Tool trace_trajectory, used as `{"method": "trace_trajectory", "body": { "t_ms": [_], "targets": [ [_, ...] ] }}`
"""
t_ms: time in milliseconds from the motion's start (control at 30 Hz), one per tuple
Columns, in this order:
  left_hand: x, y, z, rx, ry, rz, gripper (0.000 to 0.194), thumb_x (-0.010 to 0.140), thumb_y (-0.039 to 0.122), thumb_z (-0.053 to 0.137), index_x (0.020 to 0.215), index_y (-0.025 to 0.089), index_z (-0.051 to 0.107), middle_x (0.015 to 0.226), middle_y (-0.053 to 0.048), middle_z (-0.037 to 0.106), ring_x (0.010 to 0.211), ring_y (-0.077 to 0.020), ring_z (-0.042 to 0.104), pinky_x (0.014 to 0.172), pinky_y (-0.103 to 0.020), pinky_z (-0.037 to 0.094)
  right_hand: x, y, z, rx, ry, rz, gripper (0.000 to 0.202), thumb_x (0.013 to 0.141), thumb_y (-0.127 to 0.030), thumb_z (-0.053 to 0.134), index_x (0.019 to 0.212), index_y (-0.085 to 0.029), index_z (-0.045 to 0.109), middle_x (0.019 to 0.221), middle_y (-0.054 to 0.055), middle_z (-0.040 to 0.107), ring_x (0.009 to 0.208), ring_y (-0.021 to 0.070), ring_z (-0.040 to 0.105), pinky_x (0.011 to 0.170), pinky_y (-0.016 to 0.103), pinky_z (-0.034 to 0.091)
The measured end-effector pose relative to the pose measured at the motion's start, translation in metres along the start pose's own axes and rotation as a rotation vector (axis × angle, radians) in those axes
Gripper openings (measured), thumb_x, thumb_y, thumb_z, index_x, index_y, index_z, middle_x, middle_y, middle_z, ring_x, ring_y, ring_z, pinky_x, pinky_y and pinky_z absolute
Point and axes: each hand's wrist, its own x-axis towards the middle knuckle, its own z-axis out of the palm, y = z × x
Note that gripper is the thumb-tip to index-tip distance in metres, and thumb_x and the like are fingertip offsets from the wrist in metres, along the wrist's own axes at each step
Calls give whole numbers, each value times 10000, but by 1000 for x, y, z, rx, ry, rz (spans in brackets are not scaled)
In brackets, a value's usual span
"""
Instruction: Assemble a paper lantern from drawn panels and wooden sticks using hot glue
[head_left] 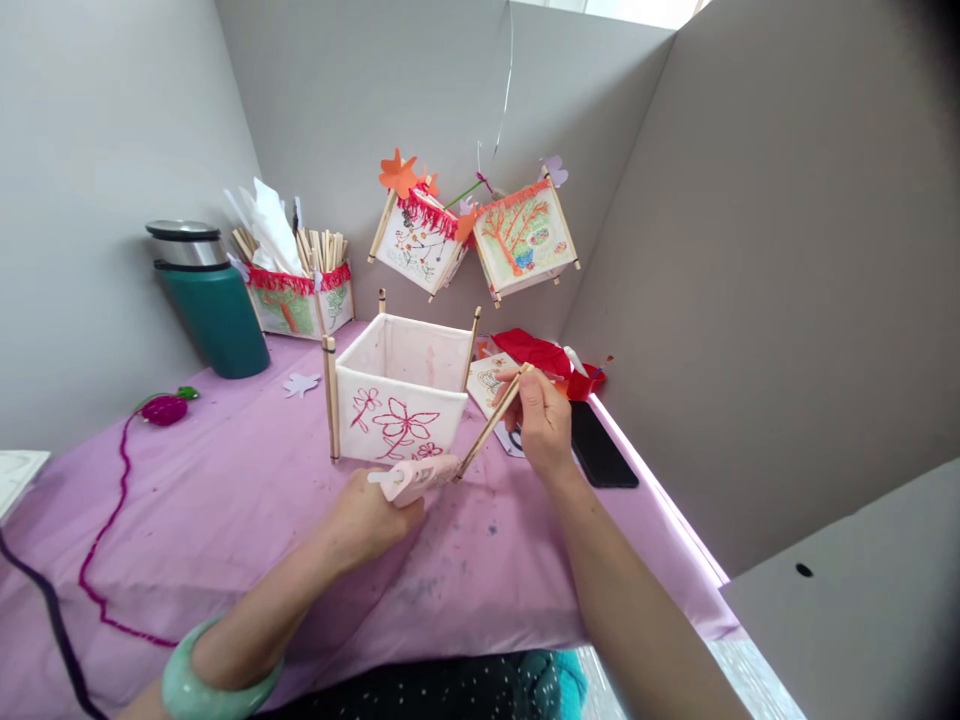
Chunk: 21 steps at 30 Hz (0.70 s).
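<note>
My left hand (375, 518) is closed around a pale pink glue gun (420, 478), whose front end points right. In my right hand (541, 415), pinched between the fingers, is a slanting wooden stick (491, 425). The stick's lower end meets the glue gun's tip, or lies just behind it; I cannot tell which. Behind both hands stands an open white box (401, 405) with pink flowers drawn on its front. Wooden sticks show at three of its corners, one being the front left post (331, 400). The front right corner carries no visible stick.
Two decorated boxes, a left one (424, 240) and a right one (525, 240), hang above. A green tumbler (214, 310) and a stick-filled box (289, 308) stand back left. Purple yarn (165, 409) trails across the left. A phone (604, 445) and red cloth (536, 350) lie right.
</note>
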Motion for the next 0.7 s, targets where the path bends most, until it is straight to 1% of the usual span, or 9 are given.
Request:
{"method": "trace_trajectory", "body": {
  "t_ms": [67,133,267,400,467,600,700],
  "targets": [
    [0,-2,1,17,-23,7,309,748,195,477,972,214,689,937,-41,731,901,-228,669,786,-305,504,0,0,0,-4,1,5,361,952,-466,375,912,-185,599,628,-24,532,445,75,465,422,214,361],
    [1,-4,2,32,-35,-17,305,750,203,483,972,210,692,933,-50,732,892,-234,672,764,-304,503,0,0,0,-1,2,6,363,951,-468,377,912,-185,601,633,-22,535,448,76,467,424,214,367],
    [4,-5,2,30,-42,8,328,748,216,491,1014,194,682,1005,-69,721,949,-235,659,782,-292,494,0,2,0,15,2,-2,349,952,-453,385,910,-183,602,634,-23,531,444,74,462,421,215,361],
    [5,-4,1,79,-60,-5,289,740,203,485,934,169,696,914,-83,728,857,-228,673,725,-285,488,0,2,0,17,-2,-7,349,953,-454,384,910,-183,600,627,-26,524,445,75,462,423,216,365],
    [5,-3,1,84,-58,-4,287,733,190,481,916,171,701,893,-78,729,841,-222,673,723,-279,486,1,3,0,13,-3,-6,352,953,-459,380,911,-187,601,623,-28,520,445,77,463,425,217,366],
    [5,-7,2,91,-50,68,325,714,158,478,942,207,704,933,-49,728,867,-214,668,753,-267,480,1,2,-1,0,-5,-4,352,953,-462,378,919,-192,601,624,-27,522,446,81,467,427,221,369],
    [5,-9,3,132,-48,120,309,715,148,466,891,221,709,864,-38,726,806,-210,667,721,-266,467,1,1,-1,-3,-6,-10,349,954,-456,380,915,-189,602,613,-31,513,442,80,465,428,222,368]
  ]
}}
